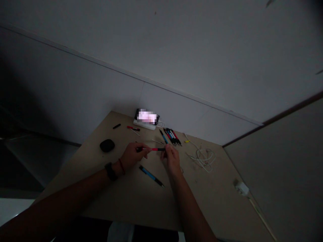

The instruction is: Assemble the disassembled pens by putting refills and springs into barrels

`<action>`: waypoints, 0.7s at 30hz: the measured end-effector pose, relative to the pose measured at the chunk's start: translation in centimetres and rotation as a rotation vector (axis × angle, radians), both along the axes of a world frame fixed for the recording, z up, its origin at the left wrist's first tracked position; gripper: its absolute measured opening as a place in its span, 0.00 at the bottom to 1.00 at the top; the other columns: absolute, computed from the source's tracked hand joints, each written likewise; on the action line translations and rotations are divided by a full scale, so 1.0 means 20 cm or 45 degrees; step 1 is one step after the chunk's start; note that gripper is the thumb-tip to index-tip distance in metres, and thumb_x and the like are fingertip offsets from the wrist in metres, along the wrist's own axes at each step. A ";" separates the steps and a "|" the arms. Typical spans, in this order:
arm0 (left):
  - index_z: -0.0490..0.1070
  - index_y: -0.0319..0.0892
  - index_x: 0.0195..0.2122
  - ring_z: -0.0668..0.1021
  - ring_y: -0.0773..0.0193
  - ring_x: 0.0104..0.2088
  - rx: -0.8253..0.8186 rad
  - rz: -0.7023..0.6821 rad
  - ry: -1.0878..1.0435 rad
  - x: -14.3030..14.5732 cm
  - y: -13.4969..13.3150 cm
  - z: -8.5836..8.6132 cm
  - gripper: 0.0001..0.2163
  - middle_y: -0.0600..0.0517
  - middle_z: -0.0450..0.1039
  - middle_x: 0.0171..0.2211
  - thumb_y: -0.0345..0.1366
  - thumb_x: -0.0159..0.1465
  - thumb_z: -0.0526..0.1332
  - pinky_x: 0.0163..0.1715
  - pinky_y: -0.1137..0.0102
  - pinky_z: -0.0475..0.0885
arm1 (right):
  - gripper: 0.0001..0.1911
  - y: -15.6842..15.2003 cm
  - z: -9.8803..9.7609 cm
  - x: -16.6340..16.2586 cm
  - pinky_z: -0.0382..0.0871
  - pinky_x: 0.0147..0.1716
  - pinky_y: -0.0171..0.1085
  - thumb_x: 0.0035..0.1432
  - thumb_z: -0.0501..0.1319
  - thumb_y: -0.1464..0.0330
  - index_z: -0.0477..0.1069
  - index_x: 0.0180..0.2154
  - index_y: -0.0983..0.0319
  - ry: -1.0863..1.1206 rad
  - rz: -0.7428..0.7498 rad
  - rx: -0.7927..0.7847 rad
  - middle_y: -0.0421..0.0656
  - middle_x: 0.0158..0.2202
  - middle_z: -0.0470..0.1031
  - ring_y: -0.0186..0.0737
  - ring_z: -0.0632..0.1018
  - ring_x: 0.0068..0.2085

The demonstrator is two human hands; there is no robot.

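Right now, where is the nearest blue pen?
In the head view, the blue pen lies on the table left of the right forearm, below the held red-and-black pen.

It was a dim desk corner, home or office unclear: pale panelled walls [176, 64] rose behind a table [121, 201] that bore pens [151, 176], a coiled cable [199, 159] and a lit screen [147, 117]

Beige table [202, 201], blue-and-black pen [151, 176] lying slantwise, cluster of pens [173, 136] farther back, tangled white cable [205, 160] to the right, rounded black object [107, 145] at left, white block [145, 125] near the back edge.
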State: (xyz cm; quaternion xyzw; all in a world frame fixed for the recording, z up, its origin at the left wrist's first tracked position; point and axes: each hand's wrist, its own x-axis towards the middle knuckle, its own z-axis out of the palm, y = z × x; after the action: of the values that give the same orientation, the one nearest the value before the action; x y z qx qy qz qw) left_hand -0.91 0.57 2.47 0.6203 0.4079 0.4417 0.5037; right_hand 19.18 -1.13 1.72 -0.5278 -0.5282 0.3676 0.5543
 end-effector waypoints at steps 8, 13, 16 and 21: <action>0.67 0.40 0.19 0.65 0.71 0.16 -0.238 0.098 -0.227 0.00 0.05 -0.01 0.25 0.55 0.65 0.14 0.56 0.61 0.64 0.18 0.74 0.59 | 0.24 -0.05 0.06 -0.04 0.60 0.29 0.38 0.62 0.62 0.46 0.71 0.24 0.58 -0.157 0.126 0.073 0.39 0.22 0.70 0.38 0.69 0.27; 0.67 0.40 0.19 0.65 0.71 0.16 -0.241 0.106 -0.209 0.01 0.06 -0.03 0.26 0.55 0.65 0.14 0.58 0.61 0.63 0.18 0.74 0.59 | 0.27 -0.05 0.06 -0.05 0.58 0.28 0.37 0.64 0.58 0.45 0.69 0.23 0.58 -0.276 0.075 0.040 0.38 0.21 0.67 0.38 0.67 0.26; 0.67 0.40 0.19 0.65 0.72 0.17 -0.212 0.072 -0.184 0.01 0.06 -0.03 0.26 0.55 0.65 0.15 0.59 0.59 0.64 0.17 0.75 0.59 | 0.29 -0.04 0.04 -0.05 0.58 0.27 0.37 0.65 0.57 0.44 0.67 0.21 0.58 -0.297 0.050 0.026 0.38 0.19 0.65 0.38 0.66 0.25; 0.71 0.39 0.27 0.65 0.72 0.17 -0.184 0.075 -0.214 0.01 0.06 -0.02 0.22 0.56 0.67 0.18 0.57 0.58 0.65 0.17 0.76 0.59 | 0.32 -0.01 0.01 -0.03 0.58 0.25 0.37 0.62 0.57 0.42 0.66 0.18 0.58 -0.180 0.070 -0.034 0.37 0.16 0.64 0.36 0.65 0.21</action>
State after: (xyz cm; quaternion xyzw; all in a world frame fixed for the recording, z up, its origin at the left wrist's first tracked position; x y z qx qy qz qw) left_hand -0.70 1.69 2.02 0.5308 0.4132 0.4761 0.5664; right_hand 18.53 -1.41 1.89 -0.5451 -0.5755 0.3514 0.4982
